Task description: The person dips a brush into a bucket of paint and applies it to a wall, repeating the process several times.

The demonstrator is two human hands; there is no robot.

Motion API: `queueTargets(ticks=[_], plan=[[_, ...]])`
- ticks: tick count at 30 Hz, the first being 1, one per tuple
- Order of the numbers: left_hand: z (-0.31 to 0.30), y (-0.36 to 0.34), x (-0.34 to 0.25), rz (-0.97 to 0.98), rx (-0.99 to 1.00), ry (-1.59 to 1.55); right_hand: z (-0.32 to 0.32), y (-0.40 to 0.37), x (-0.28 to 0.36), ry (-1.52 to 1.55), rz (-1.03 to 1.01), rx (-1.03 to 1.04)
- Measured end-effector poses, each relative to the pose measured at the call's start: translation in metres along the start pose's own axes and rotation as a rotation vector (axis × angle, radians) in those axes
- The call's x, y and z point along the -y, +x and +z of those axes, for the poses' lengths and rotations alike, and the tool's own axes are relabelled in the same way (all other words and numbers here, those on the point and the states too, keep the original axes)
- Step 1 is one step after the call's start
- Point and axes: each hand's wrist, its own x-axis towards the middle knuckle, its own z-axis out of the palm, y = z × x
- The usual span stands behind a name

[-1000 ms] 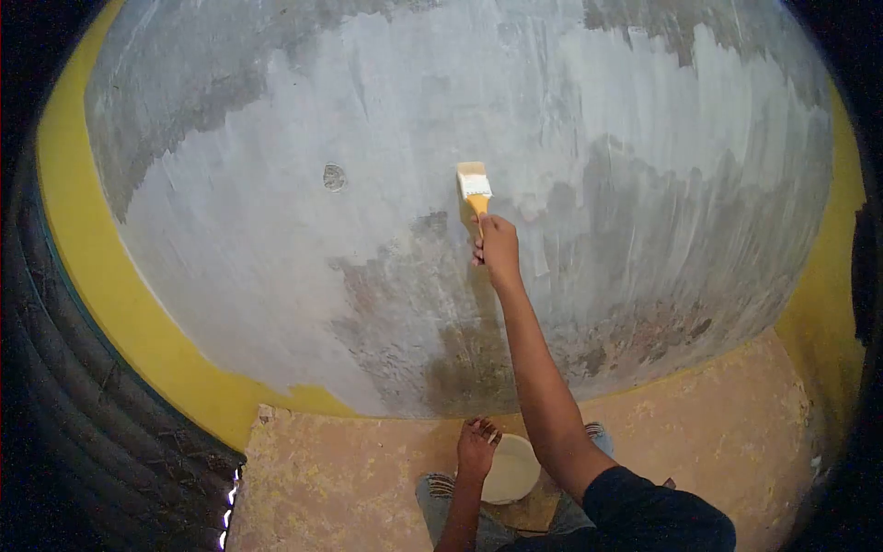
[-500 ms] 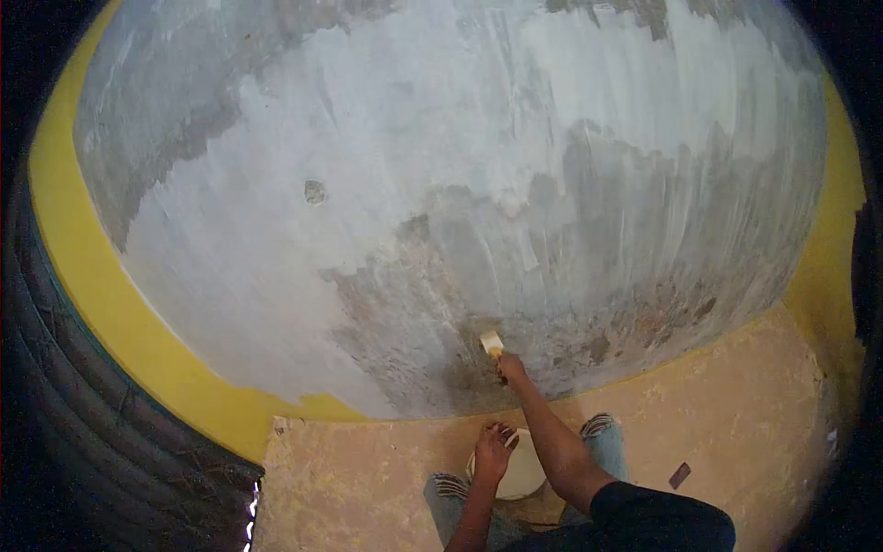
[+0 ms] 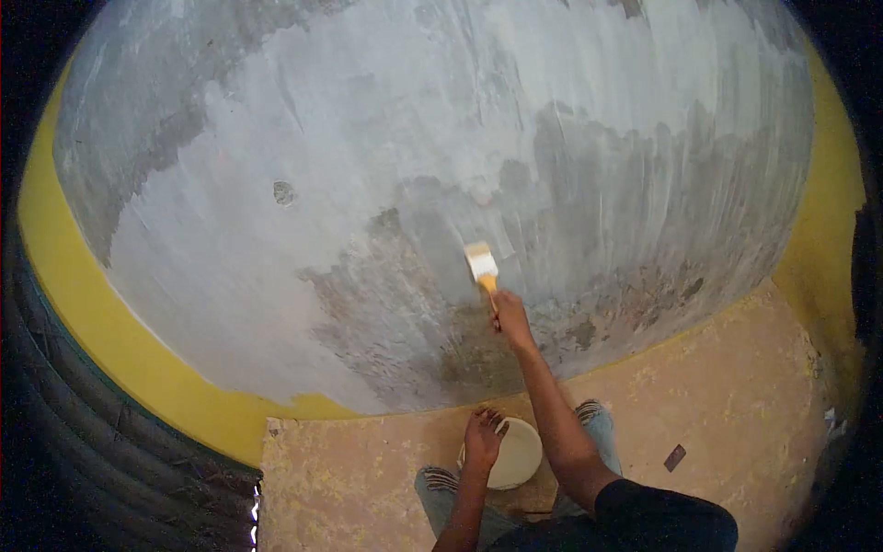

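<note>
My right hand (image 3: 511,318) is closed around the yellow handle of a wide paintbrush (image 3: 481,262), whose bristles touch the grey, patchy wall (image 3: 386,138) a little below its middle. Low in the view, my left hand (image 3: 484,436) is at the left rim of a round bucket (image 3: 520,455) that holds pale liquid. Its fingers are apart and nothing shows in them; whether they touch the rim is unclear. The bucket stands between my knees.
A yellow painted band (image 3: 138,340) borders the wall at left, with another at right. Dark corrugated sheeting (image 3: 101,432) lies beyond the left band. On the tan, stained floor (image 3: 349,478), a small dark rectangular object (image 3: 675,457) lies to the right of my legs.
My right hand has moved up the wall with the brush, from near the wall's bottom to a higher spot. My left hand has shifted slightly up and left at the bucket.
</note>
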Motion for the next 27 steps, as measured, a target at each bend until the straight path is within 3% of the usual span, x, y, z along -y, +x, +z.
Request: queueTargets(ticks=[4, 7, 10, 11, 13, 15, 19, 24, 27], plan=[[0.001, 0.005, 0.002, -0.002, 0.025, -0.012, 0.009, 0.017, 0.079, 0.102, 0.005, 0.067], [0.003, 0.004, 0.003, -0.007, 0.042, -0.068, 0.007, 0.027, 0.070, 0.080, 0.014, 0.078], [0.004, 0.003, 0.004, 0.001, -0.016, -0.031, -0.010, 0.033, 0.005, -0.069, 0.056, 0.025], [0.003, 0.002, 0.004, 0.006, 0.014, -0.044, -0.021, 0.030, -0.036, -0.166, 0.081, -0.017], [0.001, -0.003, 0.005, 0.015, 0.040, -0.058, -0.063, 0.039, -0.167, -0.333, 0.241, 0.152], [0.002, -0.002, 0.003, 0.010, 0.015, -0.037, -0.062, -0.006, -0.163, -0.062, 0.657, -0.023], [-0.003, -0.002, 0.003, 0.028, 0.009, -0.022, -0.070, -0.042, -0.232, -0.067, 0.629, -0.004], [-0.008, 0.000, 0.002, 0.027, -0.012, -0.072, -0.049, -0.063, -0.203, 0.072, 0.680, 0.065], [-0.008, 0.000, -0.001, 0.061, -0.010, -0.027, -0.028, -0.068, -0.161, -0.018, 0.576, 0.026]])
